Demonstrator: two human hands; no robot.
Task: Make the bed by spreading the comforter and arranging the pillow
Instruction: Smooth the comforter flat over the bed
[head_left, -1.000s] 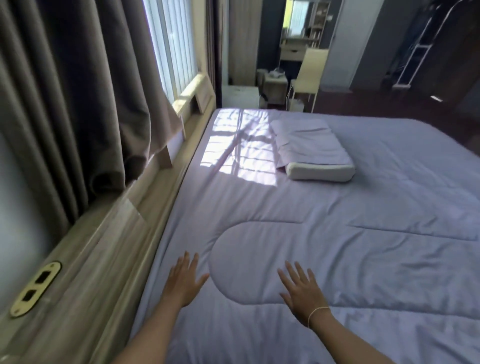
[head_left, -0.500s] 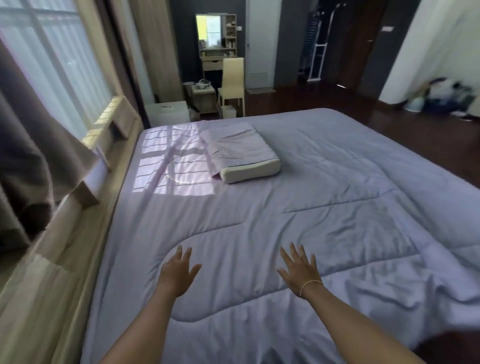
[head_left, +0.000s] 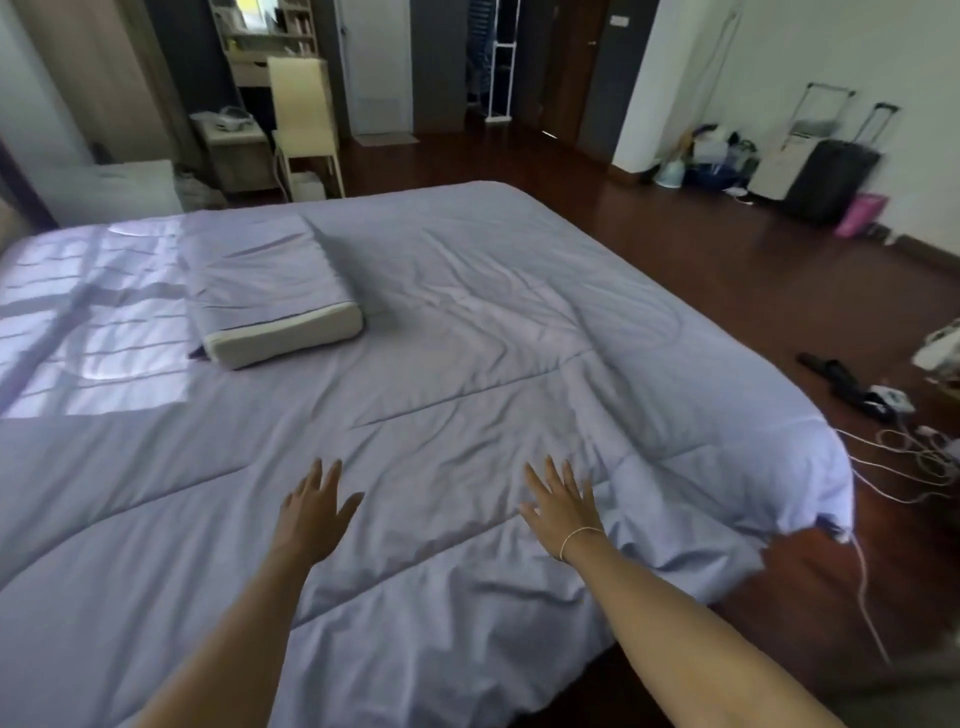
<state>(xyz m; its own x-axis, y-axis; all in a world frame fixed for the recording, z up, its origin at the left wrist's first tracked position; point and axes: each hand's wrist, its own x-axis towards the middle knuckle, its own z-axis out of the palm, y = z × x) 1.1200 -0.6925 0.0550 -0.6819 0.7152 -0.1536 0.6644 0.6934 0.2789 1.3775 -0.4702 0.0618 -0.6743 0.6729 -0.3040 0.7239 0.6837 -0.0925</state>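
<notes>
A lavender comforter (head_left: 467, 332) covers the whole bed, creased in the middle and bunched at its right corner (head_left: 810, 483). A pillow (head_left: 270, 296) in a matching lavender case, its white end showing, lies flat on the far left part of the bed. My left hand (head_left: 314, 512) rests flat on the comforter near the front, fingers straight and spread. My right hand (head_left: 563, 506), with a thin bracelet at the wrist, lies flat on the comforter just left of the bunched corner, fingers spread.
Dark wooden floor (head_left: 727, 270) runs along the bed's right side, with white cables (head_left: 904, 462) and small items near the corner. Suitcases (head_left: 828, 179) and bags stand by the far right wall. A cream chair (head_left: 301, 109) and dresser stand beyond the bed's far end.
The view has swung right, away from the curtain and window ledge toward the bed's right corner. Both hands have slid right across the comforter, staying flat and spread.
</notes>
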